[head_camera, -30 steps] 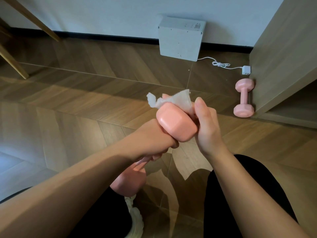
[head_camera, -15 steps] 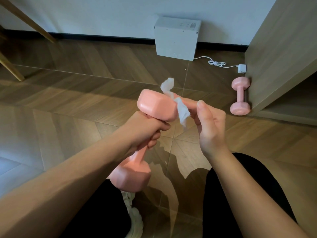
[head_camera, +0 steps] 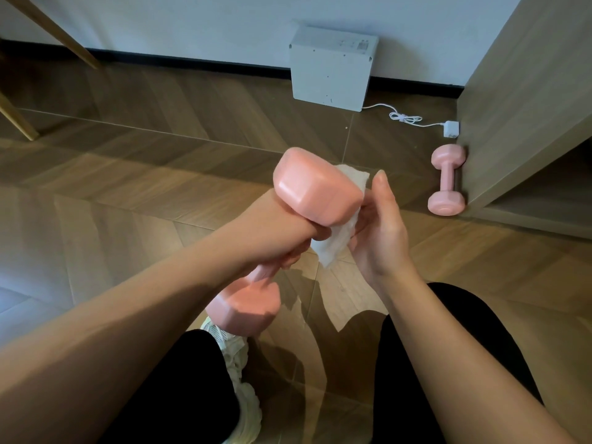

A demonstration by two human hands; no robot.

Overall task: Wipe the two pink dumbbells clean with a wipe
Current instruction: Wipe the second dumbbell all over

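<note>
Right now I have the left hand (head_camera: 275, 241) wrapped tight round the handle of the pink hex-headed dumbbell (head_camera: 317, 187), tilted above the wooden floor (head_camera: 160, 187). The right hand (head_camera: 381, 232) cups the crumpled white wipe (head_camera: 333, 248) against the upper head, thumb straight up; its fingers are mostly hidden. The second pink dumbbell (head_camera: 447, 181) lies on the floor against the wooden cabinet (head_camera: 519, 107). My worry is that the one-handed grip twists and the weight drops onto the white shoe (head_camera: 237, 363) below.
</note>
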